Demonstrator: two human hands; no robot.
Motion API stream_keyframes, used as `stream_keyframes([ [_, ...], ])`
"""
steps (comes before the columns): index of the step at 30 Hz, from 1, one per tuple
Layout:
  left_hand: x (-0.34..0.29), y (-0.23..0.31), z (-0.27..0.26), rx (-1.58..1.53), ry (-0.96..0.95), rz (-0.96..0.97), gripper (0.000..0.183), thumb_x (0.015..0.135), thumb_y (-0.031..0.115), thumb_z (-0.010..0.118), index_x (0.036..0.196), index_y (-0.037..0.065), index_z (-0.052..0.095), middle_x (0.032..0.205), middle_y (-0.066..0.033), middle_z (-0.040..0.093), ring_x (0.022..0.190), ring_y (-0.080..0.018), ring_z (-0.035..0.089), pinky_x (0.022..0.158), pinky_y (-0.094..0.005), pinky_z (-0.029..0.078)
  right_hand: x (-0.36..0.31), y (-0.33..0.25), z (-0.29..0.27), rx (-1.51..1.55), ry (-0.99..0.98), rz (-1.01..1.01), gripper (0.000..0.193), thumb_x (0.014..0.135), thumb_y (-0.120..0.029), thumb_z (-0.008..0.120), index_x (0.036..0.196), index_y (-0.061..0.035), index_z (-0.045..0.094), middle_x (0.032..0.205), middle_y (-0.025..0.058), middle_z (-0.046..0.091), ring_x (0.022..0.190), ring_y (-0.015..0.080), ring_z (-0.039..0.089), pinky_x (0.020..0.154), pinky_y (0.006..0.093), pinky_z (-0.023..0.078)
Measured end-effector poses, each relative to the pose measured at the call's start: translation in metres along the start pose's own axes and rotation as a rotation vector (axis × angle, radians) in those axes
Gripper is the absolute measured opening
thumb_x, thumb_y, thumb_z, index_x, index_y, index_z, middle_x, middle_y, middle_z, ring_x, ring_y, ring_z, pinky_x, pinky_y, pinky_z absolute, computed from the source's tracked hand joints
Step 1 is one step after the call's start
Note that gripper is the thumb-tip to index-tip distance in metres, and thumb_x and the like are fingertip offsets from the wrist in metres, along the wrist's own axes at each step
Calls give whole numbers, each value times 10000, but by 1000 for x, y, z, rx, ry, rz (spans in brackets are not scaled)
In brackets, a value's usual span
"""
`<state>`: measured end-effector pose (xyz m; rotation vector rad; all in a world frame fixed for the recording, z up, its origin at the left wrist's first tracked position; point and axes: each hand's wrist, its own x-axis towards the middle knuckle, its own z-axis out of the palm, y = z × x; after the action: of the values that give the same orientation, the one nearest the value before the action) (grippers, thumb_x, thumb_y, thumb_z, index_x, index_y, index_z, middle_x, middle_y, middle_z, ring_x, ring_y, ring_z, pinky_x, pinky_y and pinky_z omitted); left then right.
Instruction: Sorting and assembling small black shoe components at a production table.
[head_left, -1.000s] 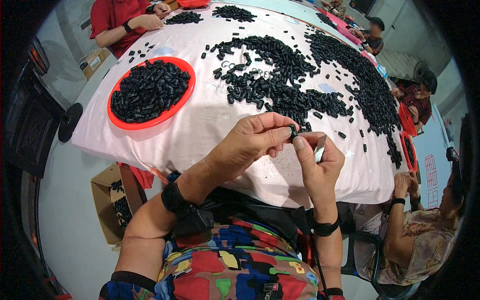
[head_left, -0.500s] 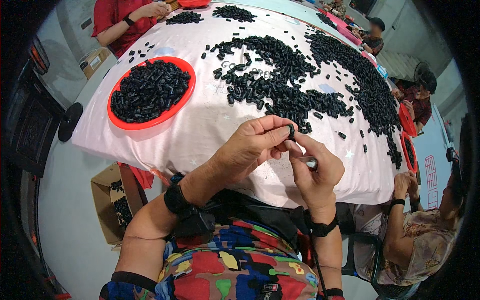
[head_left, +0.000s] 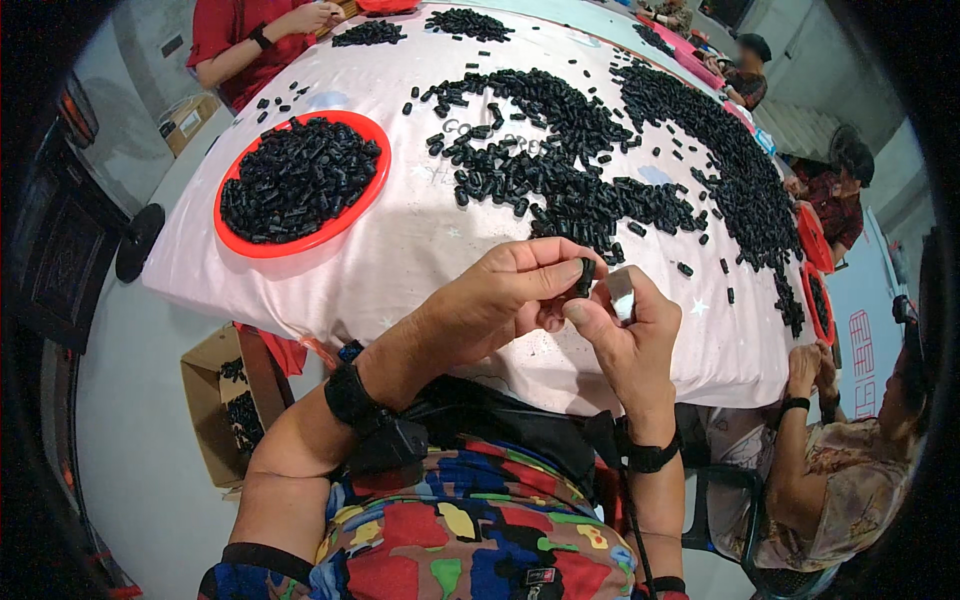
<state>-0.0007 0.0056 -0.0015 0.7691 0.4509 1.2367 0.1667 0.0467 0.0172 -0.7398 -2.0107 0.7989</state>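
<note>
Work centres on one small black piece (head_left: 586, 276), raised over the near part of the pale pink cloth (head_left: 420, 275). The left hand (head_left: 500, 285) pinches it between thumb and forefinger, while the right hand (head_left: 642, 335) grips a shiny flat metal strip (head_left: 622, 296) between thumb and curled fingers. The hands sit close together; whether the right fingertips touch the piece, I cannot tell, nor whether the strip has a sharp edge. I judge the step to be close handling of this single piece, with the strip just beside it rather than clearly pressed on it. The next move calls for a firm pinch, the piece's wanted side facing the strip, and fingertips kept clear. Beyond, a loose heap of like pieces (head_left: 580, 195) spreads out; a red basin (head_left: 290, 250) full of them stands to the left.
</note>
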Motion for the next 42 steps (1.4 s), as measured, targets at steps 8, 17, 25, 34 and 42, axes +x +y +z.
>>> stream_keyframes([
  [8,0,2,0,127,3,-47,236,967,164,465,1143,22,533,930,-34,602,721,-69,511,632,-204,420,1,-1,0,17,-71,34,289,776,-251,755,848,-5,621,672,58,658,585,84,608,505,232,465],
  [17,-2,4,3,161,15,-28,226,972,143,451,1142,19,535,880,-23,594,664,-61,474,592,-195,399,1,0,2,16,-56,17,306,783,-288,741,842,-10,628,636,86,649,555,127,626,500,246,469],
  [25,-2,3,1,178,23,-41,234,972,147,458,1155,23,537,893,-12,604,661,-41,469,578,-172,383,0,7,2,-38,-61,27,314,772,-304,745,828,-16,635,614,93,625,497,144,581,474,262,442],
  [34,-1,3,-1,178,26,-37,257,963,179,485,1164,30,544,895,2,601,669,-27,478,576,-159,379,0,6,5,-25,-43,-6,290,787,-279,735,857,-10,651,635,95,642,520,146,604,483,259,449],
  [42,-2,4,0,154,33,-21,277,951,194,510,1166,23,541,863,21,583,662,-23,487,581,-157,391,0,5,4,-43,-57,12,280,787,-263,740,853,-5,655,636,104,645,529,135,611,480,249,448],
])
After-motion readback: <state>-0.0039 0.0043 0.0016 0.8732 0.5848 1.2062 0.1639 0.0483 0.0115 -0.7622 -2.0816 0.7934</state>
